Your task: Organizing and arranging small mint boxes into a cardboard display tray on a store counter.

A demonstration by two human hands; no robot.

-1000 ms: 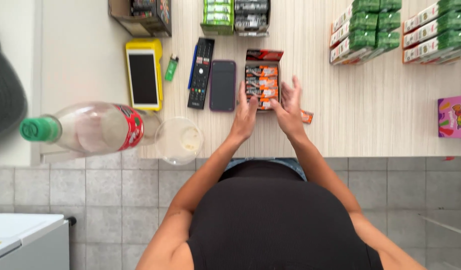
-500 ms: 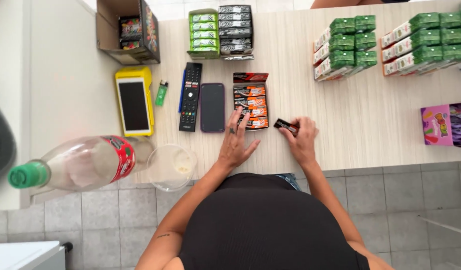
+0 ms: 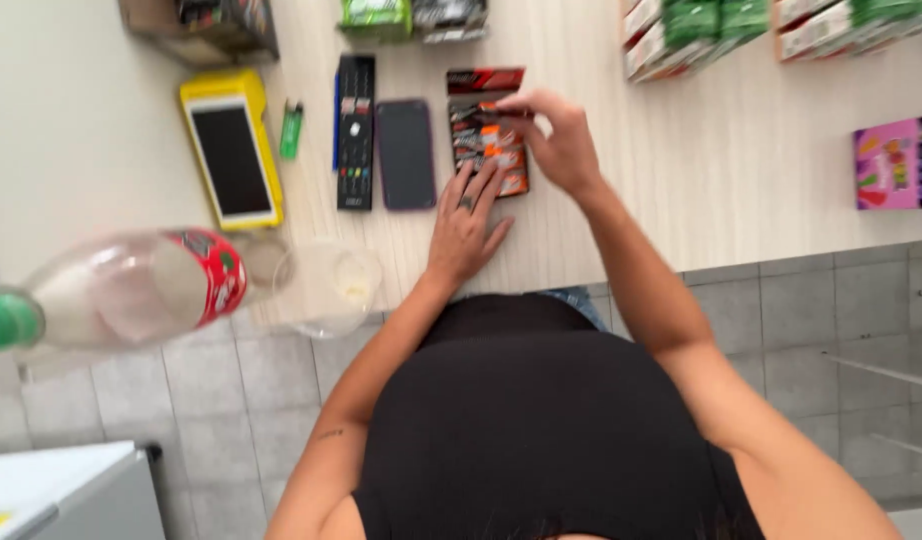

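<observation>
An open cardboard box (image 3: 489,130) of glossy orange-and-black wrapped bars is seen on the pale wood-grain counter (image 3: 701,190), just beside a dark flat phone (image 3: 406,153). The box's near end is touched by the spread, flat fingers of the left hand (image 3: 465,225). A bar is pinched narrowly by the right hand (image 3: 556,140) above the box. A slim black remote (image 3: 356,130) lies beyond the phone.

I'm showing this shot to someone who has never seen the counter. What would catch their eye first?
Probably the two hands at the centre: the right hand reaches over an open box of orange-and-dark packets, its grip pinched around something small, while the left hand lies flat on the counter just below the box. Next, the big clear bottle with a red label and green cap, close to the camera at the left, beside a yellow card terminal.
</observation>
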